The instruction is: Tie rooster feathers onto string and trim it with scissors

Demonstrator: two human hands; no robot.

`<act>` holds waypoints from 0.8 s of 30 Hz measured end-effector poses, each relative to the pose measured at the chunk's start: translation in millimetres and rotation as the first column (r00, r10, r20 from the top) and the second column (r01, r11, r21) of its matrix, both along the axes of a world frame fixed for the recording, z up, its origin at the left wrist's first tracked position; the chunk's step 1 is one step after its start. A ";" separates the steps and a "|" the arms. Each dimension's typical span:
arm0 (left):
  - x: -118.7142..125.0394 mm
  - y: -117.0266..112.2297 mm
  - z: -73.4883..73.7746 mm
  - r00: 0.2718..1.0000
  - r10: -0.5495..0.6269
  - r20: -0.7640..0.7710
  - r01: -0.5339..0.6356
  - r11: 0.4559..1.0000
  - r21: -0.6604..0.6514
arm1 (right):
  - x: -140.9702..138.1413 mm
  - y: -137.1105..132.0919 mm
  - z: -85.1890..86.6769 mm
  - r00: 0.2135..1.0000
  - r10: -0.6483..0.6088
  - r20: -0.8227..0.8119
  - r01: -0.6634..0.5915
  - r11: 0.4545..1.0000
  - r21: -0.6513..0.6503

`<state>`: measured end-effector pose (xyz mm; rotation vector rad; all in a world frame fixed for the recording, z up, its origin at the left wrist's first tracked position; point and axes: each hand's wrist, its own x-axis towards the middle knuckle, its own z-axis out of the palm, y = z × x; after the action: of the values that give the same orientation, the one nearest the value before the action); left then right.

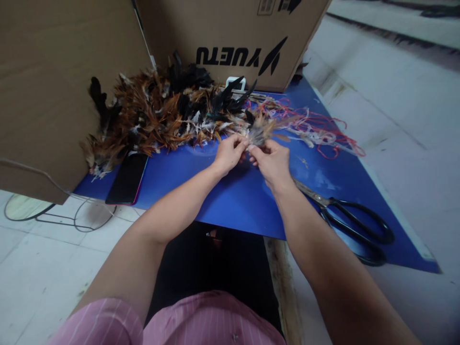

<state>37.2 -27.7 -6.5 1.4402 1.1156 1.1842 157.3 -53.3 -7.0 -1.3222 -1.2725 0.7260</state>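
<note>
Both hands meet over the blue tabletop (237, 201), pinching the base of a small greyish-tan feather bunch (261, 130). My left hand (230, 152) has its thumb and forefinger pressed together at the quill end. From the other side, my right hand (272, 160) is closed on the same bunch, its fingers curled under. The quill ends are too small to make out between the fingertips. Just behind lies a large heap of brown and black feathers (154, 117). To the right of the bunch, a tangle of pink and white strings (312, 125) spreads out.
Large black-handled scissors (345, 218) lie right of my right forearm. A black phone (127, 179) rests at the table's left front edge. Cardboard boxes (230, 28) stand behind and left of the feathers. A small white object (235, 84) sits against the back box.
</note>
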 end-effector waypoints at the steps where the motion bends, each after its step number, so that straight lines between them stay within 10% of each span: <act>1: -0.1 -1.2 2.3 1.000 0.001 0.017 0.000 1.000 -0.026 | 1.5 -0.3 2.7 1.000 -0.017 0.003 0.017 1.000 0.008; 24: 0.3 -7.5 11.1 0.996 -0.054 0.069 0.061 0.994 -0.095 | 18.3 -1.1 5.6 0.840 -0.257 0.478 0.048 0.912 0.407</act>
<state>37.5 -35.2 4.6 1.3409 1.0642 1.1150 175.6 -54.4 -1.4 -1.3163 -1.6139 -0.0285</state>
